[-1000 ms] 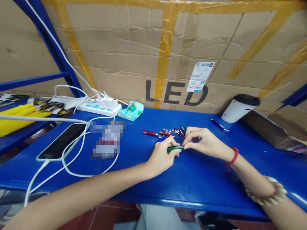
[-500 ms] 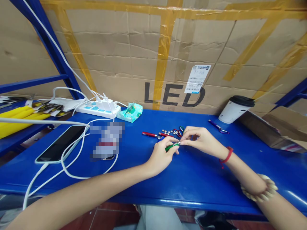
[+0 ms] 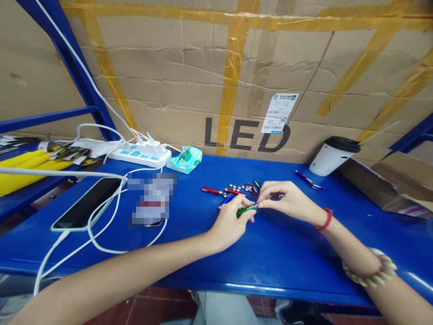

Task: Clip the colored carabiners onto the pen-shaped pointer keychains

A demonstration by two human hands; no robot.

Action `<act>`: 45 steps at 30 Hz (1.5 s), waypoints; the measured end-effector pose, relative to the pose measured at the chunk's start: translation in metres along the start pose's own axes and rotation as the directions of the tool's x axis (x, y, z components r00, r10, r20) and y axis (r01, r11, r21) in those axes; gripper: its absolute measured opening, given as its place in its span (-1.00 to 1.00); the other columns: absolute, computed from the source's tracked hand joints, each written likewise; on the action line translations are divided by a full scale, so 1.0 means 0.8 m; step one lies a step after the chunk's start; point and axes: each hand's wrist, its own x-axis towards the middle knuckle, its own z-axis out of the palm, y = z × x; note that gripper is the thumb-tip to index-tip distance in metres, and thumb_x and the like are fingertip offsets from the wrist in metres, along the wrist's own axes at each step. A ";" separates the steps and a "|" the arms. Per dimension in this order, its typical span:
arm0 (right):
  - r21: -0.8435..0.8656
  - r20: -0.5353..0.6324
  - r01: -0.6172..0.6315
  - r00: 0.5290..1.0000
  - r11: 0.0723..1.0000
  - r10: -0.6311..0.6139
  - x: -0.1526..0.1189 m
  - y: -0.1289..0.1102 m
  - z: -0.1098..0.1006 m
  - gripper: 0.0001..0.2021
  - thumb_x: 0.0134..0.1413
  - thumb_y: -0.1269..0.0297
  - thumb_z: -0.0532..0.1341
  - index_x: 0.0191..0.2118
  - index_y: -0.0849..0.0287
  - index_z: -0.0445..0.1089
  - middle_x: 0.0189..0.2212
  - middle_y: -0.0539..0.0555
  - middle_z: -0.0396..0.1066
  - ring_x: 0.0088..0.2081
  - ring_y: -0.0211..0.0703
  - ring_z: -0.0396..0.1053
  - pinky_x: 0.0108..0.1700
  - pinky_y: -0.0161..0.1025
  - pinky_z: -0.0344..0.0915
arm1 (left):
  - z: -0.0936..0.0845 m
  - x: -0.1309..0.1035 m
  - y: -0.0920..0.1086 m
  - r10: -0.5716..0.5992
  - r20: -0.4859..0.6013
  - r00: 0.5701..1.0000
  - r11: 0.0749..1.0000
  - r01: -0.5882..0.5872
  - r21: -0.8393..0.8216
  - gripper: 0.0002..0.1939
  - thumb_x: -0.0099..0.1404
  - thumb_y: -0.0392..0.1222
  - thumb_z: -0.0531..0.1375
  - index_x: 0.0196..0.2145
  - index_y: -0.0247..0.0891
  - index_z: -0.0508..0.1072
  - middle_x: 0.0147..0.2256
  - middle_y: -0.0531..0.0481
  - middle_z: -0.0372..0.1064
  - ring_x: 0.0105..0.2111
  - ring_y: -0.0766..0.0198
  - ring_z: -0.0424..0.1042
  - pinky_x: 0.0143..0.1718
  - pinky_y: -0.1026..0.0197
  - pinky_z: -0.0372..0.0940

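Note:
My left hand [image 3: 228,223] grips a small green pen-shaped tube [image 3: 244,210] just above the blue table [image 3: 270,257]. My right hand [image 3: 287,201] pinches the tube's silver right end between thumb and fingertips. Behind my hands lie a red tube [image 3: 212,191], a blue tube [image 3: 225,200], several small silver button cells [image 3: 237,187] and coloured clips [image 3: 254,186].
A purple tube [image 3: 308,180] and a white cup with a black lid [image 3: 333,156] sit at the back right beside a cardboard box [image 3: 389,180]. At the left are a phone [image 3: 84,203] on a white cable, a power strip [image 3: 140,155] and a tissue pack [image 3: 186,159].
The hands have barely moved. The green tube tilted up at its right end half a second ago and now lies nearly level again, still held by both hands.

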 end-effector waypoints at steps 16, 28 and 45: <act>0.141 0.112 -0.239 0.968 0.961 0.225 -0.002 -0.001 0.015 -0.53 -0.21 -0.15 0.25 -0.63 0.25 0.39 -0.66 -0.01 0.24 -0.59 -0.36 0.11 -0.55 -0.35 0.08 | 0.000 -0.008 -0.009 0.150 -0.102 0.983 0.955 -0.117 0.273 -0.91 0.20 -0.29 0.09 -0.45 -0.21 0.24 -0.33 0.03 0.44 -0.27 0.25 0.41 -0.28 0.28 0.26; 0.257 0.188 -0.418 0.906 0.871 0.379 0.000 0.002 0.016 -0.48 -0.31 -0.21 0.27 -0.65 0.27 0.35 -0.74 -0.06 0.13 -0.65 -0.40 0.02 -0.63 -0.37 -0.04 | 0.000 -0.003 0.002 0.118 -0.107 0.987 0.986 -0.103 0.134 -0.86 0.19 -0.34 0.09 -0.27 -0.20 0.35 -0.28 0.01 0.46 -0.23 0.26 0.44 -0.21 0.27 0.29; -0.084 -0.175 0.186 0.964 0.979 -0.198 -0.001 0.000 0.003 -0.73 -0.06 0.00 0.26 -0.47 0.09 0.55 -0.42 0.10 0.38 -0.39 -0.19 0.35 -0.28 -0.21 0.36 | 0.000 -0.002 0.005 0.032 -0.081 0.996 0.992 -0.022 0.126 -0.82 0.26 -0.24 0.01 -0.21 -0.24 0.33 -0.51 0.10 0.32 -0.51 0.38 0.28 -0.40 0.33 0.16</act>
